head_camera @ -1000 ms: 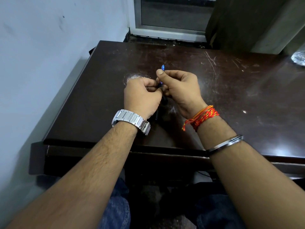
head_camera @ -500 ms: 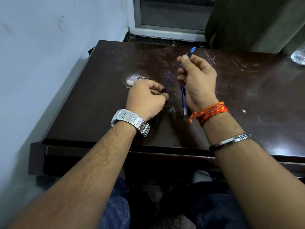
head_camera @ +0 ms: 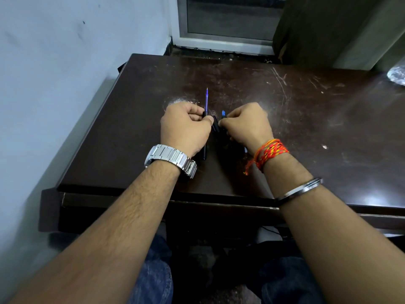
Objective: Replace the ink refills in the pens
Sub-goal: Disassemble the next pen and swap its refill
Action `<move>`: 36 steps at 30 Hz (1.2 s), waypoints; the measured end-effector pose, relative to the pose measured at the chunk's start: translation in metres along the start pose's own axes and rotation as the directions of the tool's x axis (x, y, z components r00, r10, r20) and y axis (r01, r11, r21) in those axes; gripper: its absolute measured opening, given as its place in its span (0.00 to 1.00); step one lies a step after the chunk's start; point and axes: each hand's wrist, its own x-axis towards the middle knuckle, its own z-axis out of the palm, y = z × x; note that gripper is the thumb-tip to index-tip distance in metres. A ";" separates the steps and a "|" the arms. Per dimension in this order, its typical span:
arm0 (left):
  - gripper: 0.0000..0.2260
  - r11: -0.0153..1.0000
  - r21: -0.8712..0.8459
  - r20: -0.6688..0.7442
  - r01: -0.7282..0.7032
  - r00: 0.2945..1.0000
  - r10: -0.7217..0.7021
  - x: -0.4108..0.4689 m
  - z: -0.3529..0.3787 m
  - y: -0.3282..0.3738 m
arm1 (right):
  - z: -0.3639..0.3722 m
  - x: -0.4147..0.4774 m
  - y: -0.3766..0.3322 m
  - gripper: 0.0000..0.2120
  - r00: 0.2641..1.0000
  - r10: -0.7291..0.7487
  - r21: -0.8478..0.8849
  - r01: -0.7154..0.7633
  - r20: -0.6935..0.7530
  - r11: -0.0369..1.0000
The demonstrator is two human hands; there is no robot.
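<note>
My left hand [head_camera: 186, 126] grips a black pen barrel [head_camera: 204, 150] with a thin blue refill [head_camera: 206, 99] sticking up out of its top. My right hand [head_camera: 247, 123] sits close beside it, fingers curled round a blue-tipped pen piece [head_camera: 223, 113] and pinching a short black part [head_camera: 215, 125] between the two hands. Most of what the right hand holds is hidden by its fingers. Both hands hover low over the dark brown table [head_camera: 306, 128].
A white wall runs along the table's left edge. A window frame [head_camera: 225, 38] and a dark curtain [head_camera: 328, 29] stand behind the table. A crumpled clear plastic thing [head_camera: 397, 73] lies at the far right edge. The table's front edge is close to my lap.
My right hand, raised and apart with the blue-tipped piece half a second ago, has come back down beside my left hand. The refill in my left hand now points straight up.
</note>
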 end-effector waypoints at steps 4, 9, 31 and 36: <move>0.06 1.000 0.029 0.007 -0.005 1.000 0.005 -0.002 0.001 0.001 | 0.001 -0.003 -0.001 0.09 1.000 -0.014 -0.022 0.014 0.011 1.000; 0.05 0.999 0.043 0.015 -0.004 1.000 0.004 -0.003 0.000 0.003 | 0.000 -0.004 -0.001 0.12 1.000 -0.004 -0.009 0.004 0.004 1.000; 0.11 0.958 0.283 0.332 0.047 0.932 -0.144 -0.025 0.009 0.009 | -0.009 0.005 -0.007 0.10 0.967 0.034 0.725 0.164 -0.251 0.669; 0.12 0.969 0.236 0.098 0.076 0.990 -0.102 -0.015 0.001 0.015 | -0.001 0.003 -0.005 0.09 0.992 0.007 0.677 0.080 -0.124 0.731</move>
